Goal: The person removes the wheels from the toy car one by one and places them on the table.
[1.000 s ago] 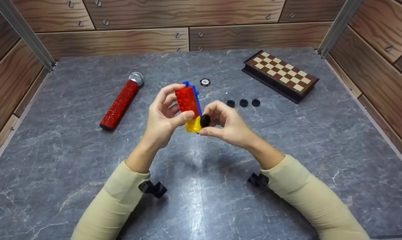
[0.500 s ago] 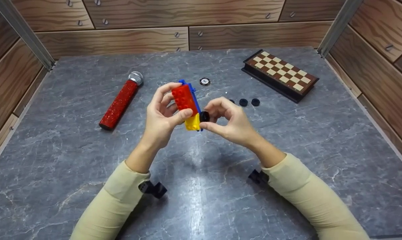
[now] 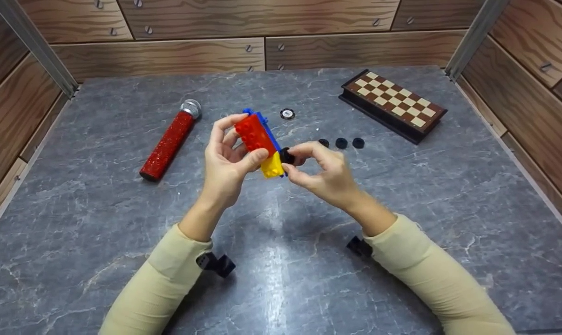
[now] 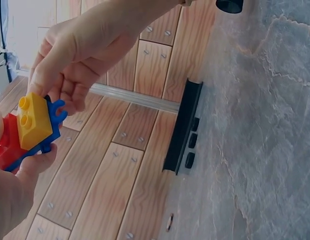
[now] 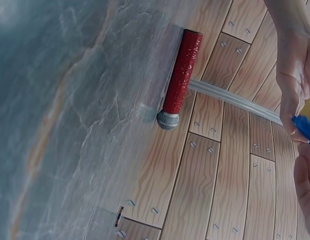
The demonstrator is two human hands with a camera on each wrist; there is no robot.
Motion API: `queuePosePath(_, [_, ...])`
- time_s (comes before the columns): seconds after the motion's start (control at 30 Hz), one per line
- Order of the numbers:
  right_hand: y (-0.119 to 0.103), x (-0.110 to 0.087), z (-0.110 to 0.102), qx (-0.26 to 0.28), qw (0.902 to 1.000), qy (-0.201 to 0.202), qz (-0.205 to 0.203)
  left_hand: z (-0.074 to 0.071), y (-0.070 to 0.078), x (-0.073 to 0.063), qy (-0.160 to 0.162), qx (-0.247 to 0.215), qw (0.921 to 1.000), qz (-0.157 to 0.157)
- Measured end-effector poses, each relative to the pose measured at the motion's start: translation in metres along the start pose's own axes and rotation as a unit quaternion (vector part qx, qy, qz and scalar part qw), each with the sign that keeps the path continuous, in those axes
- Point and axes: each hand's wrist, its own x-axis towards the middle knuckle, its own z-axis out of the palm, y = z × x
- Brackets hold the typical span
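Note:
My left hand [image 3: 225, 163] grips a toy built of a red brick [image 3: 256, 135] and a yellow brick [image 3: 272, 166] on a blue base [image 3: 268, 130], raised over the table and tilted. Thumb on the near face, fingers behind it. At the lower right side of the toy, my right hand [image 3: 329, 174] pinches a small black wheel [image 3: 286, 155], held right against the blue base and partly hidden by the fingertips. In the left wrist view, blue hooks [image 4: 58, 111] stick out beside the yellow brick's two studs.
Several things lie on the grey marbled table: a red glittery microphone [image 3: 169, 139] at left, a poker chip [image 3: 287, 114] behind the toy, three black wheels [image 3: 341, 143] in a row, and a checkered board box [image 3: 395, 104] at back right. Wood-patterned walls [image 3: 192, 58] enclose the table.
The toy has tilted further, its top leaning left and its yellow end rising slightly. My right fingers have shifted around the black wheel, now covering more of it.

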Motion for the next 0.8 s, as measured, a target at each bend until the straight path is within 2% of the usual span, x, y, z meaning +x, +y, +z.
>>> queuePosePath(0.2, [0.001,0.0,0.005,-0.008,0.9993,0.03,-0.021,-0.002,-0.003,0.0,-0.012,0.002,0.9999,0.003])
queuePosePath(0.47, [0.002,-0.001,0.004,-0.016,0.9993,0.032,-0.007,-0.005,-0.003,0.001,-0.022,-0.002,0.9997,-0.007])
queuePosePath(0.53, [0.001,-0.001,0.001,0.002,0.9998,0.014,0.018,-0.006,-0.002,0.002,-0.026,-0.001,0.9996,-0.003])
queuePosePath(0.63, [0.0,0.0,-0.004,0.04,0.9959,-0.025,0.077,-0.007,-0.002,0.003,-0.036,0.001,0.9993,0.003])
queuePosePath(0.8, [-0.003,0.001,-0.012,0.093,0.9746,-0.076,0.189,-0.007,-0.004,0.003,-0.05,0.002,0.9987,0.002])
